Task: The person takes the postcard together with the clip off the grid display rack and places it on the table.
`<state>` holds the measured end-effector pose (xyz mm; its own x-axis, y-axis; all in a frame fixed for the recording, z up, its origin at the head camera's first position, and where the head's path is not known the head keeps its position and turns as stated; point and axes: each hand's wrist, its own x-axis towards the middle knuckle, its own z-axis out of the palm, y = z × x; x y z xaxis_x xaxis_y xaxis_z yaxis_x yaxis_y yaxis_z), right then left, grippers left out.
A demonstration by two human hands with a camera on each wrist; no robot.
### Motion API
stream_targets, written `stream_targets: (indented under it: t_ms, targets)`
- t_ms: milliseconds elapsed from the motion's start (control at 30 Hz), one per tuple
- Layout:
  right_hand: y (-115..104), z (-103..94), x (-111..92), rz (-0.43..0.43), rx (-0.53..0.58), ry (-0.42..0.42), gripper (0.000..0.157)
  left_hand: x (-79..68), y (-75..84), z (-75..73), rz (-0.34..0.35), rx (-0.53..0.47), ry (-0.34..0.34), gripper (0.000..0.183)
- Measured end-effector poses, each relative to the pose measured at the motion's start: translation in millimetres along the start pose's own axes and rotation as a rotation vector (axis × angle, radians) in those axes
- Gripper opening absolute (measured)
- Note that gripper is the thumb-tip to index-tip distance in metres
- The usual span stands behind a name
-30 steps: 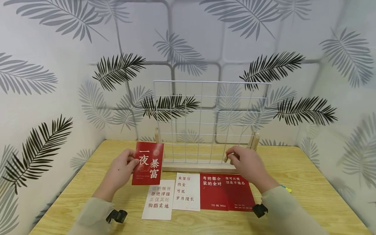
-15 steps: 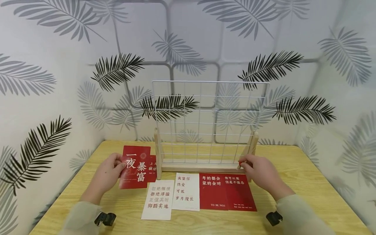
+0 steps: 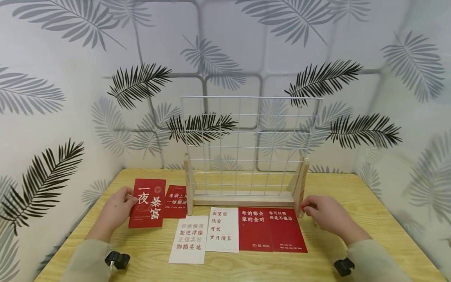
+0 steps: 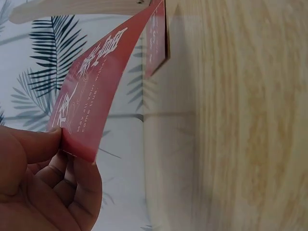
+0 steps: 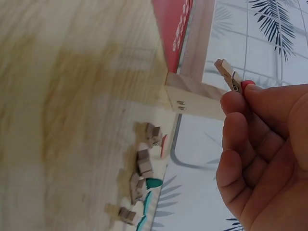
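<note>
My left hand (image 3: pixel 114 213) pinches a red card (image 3: pixel 148 203) with white lettering by its left edge. In the left wrist view the card (image 4: pixel 94 91) is seen at a slant, raised off the table, with thumb and fingers at one end. Between thumb and forefinger, my right hand (image 3: pixel 329 215) holds a small wooden clothespin (image 5: pixel 228 77) with a red decoration beside the right foot of the rack. A white wire grid rack (image 3: pixel 246 172) on a wooden stand (image 3: pixel 243 201) stands upright between the hands.
In front of the rack lie two white cards (image 3: pixel 187 239) and two red cards (image 3: pixel 254 229). Another red card (image 3: pixel 176 201) is by its left foot. Several wooden clothespins (image 5: pixel 144 163) with coloured decorations lie on the table (image 5: pixel 62 120) right of the stand.
My left hand has moved left and slightly down with the red card, uncovering another red card behind it. The right hand has carried the clothespin rightward, from the grid's front to the right foot.
</note>
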<state>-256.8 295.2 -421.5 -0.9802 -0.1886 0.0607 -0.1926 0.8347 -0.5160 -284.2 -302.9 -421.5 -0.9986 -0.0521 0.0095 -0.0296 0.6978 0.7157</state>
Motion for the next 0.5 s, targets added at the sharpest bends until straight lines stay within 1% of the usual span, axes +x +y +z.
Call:
stream_targets:
  t_ms: [133,300,367,500]
  targets:
    - [9,1.5,-1,-0.005,-0.020,-0.026,0.008,4.9,-7.0,-2.2,-0.044,0.010,-0.008,0.037]
    - [20,3.3,-2,-0.067,-0.092,-0.047,0.007,12.8,-15.5,-2.9,-0.102,-0.007,-0.010,0.039]
    - [24,4.2,-3,-0.079,-0.118,-0.050,0.008,15.7,-18.7,-3.2,-0.121,-0.016,-0.009,0.039]
    - [26,5.6,-5,-0.059,-0.137,-0.075,0.009,18.1,-25.9,-3.5,-0.151,-0.020,-0.011,0.039]
